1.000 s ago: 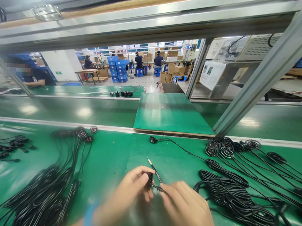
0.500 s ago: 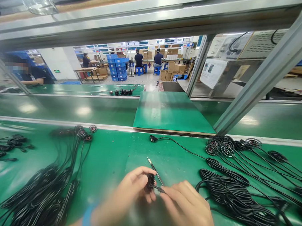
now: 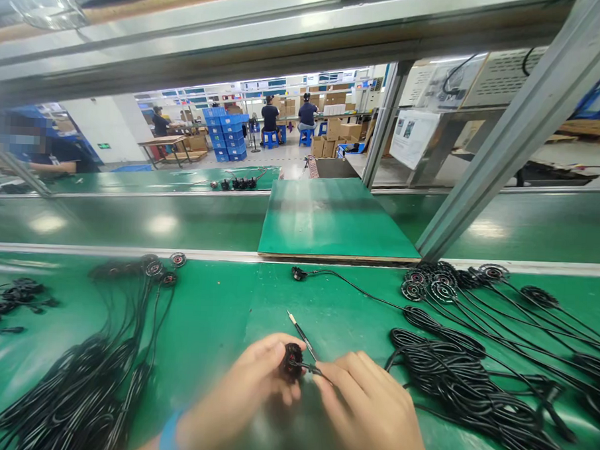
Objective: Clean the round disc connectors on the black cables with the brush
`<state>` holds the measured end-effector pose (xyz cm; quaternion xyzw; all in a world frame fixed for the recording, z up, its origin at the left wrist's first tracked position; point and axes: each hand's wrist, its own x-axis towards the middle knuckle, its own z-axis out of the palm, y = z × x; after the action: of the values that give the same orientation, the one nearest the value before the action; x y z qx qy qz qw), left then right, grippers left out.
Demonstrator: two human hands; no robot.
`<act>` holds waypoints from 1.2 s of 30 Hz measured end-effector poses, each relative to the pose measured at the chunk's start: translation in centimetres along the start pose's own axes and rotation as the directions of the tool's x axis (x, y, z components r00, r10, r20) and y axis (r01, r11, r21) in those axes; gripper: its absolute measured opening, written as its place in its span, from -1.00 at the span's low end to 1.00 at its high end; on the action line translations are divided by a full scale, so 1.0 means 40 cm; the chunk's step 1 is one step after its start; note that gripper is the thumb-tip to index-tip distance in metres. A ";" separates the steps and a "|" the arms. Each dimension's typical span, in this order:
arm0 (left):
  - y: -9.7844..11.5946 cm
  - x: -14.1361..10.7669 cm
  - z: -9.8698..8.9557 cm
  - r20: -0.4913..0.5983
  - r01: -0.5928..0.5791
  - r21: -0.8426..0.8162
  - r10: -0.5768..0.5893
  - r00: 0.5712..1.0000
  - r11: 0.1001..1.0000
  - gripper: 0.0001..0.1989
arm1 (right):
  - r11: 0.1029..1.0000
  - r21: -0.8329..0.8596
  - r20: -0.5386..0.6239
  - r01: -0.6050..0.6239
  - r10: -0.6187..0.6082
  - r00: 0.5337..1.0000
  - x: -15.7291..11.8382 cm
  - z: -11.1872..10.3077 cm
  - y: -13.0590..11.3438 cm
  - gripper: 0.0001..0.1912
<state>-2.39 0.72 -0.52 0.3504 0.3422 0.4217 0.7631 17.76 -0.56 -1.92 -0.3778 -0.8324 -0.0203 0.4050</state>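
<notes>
My left hand [image 3: 258, 376], with a blue band at the wrist, grips a small round black part [image 3: 293, 361] between thumb and fingers. A short black cable [image 3: 311, 369] runs out of that part to the right. My right hand [image 3: 366, 407] pinches this cable close to the part; its far end is hidden by the hand. Just beyond my hands a thin pen-like tool [image 3: 302, 336] with a pale tip lies on the green mat. Farther off, a small black connector [image 3: 298, 273] on a cable rests on the mat.
Bundled black cables with round ends lie at left [image 3: 89, 368] and right [image 3: 453, 371]. Smaller black parts [image 3: 16, 299] sit far left. A raised green board [image 3: 340, 220] and a metal post [image 3: 503, 128] stand ahead. Across the bench sits a person [image 3: 59, 151]; others work behind.
The whole view has shifted slightly, so things appear a little farther left. My left hand has turned the round part somewhat, and both hands keep their hold.
</notes>
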 end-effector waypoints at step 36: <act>0.001 -0.021 0.021 0.000 -0.194 0.440 0.216 0.976 0.877 -0.66 | 0.991 0.105 -0.052 -0.084 0.090 0.995 -0.011 0.013 -0.016 -0.77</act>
<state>-2.07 -0.20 0.14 0.5367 0.4077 0.4208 0.6071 17.18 -1.11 -2.42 -0.3916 -0.8032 0.0293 0.4479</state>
